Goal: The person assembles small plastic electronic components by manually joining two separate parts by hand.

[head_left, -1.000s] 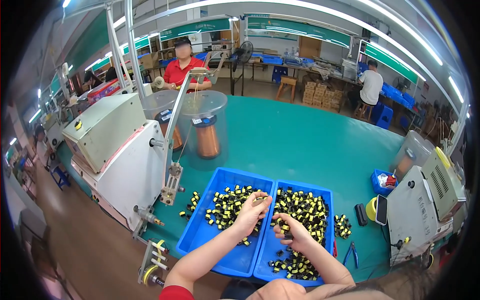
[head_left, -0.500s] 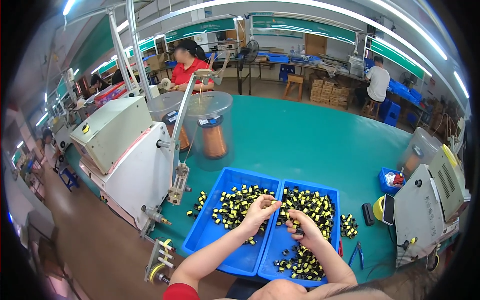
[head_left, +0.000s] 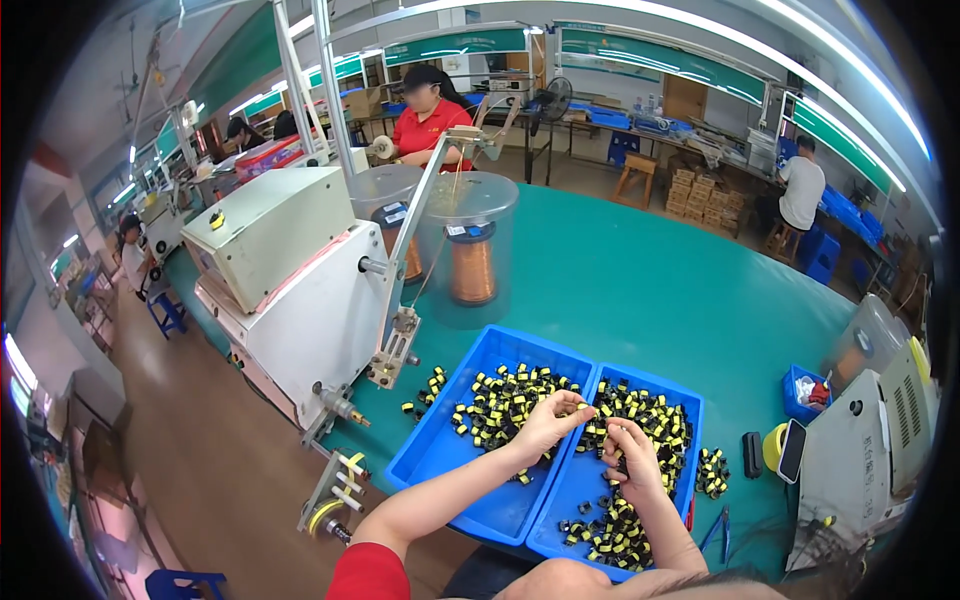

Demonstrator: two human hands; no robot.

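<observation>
Two blue trays lie side by side before me, the left tray (head_left: 420,470) and the right tray (head_left: 555,515), both holding heaps of small black coil bobbins wrapped in yellow tape (head_left: 655,420). Over the wall between them, my left hand (head_left: 548,425) pinches thumb and forefinger on what looks like one small yellow-taped bobbin. My right hand (head_left: 634,458) is above the right tray, fingers curled; a dark bobbin shows partly in its palm. The fingertips of both hands are close together but apart.
Loose bobbins lie left and right of the trays. A winding machine (head_left: 280,250) with copper wire spools (head_left: 474,268) stands left, another machine (head_left: 860,450) right. Blue-handled pliers (head_left: 717,530), a phone (head_left: 791,452) and a small blue bin (head_left: 803,390) are at right. A co-worker in red (head_left: 430,125) sits beyond.
The view has turned left, so the whole scene sits farther right in the picture. Both hands keep nearly the same pose over the trays.
</observation>
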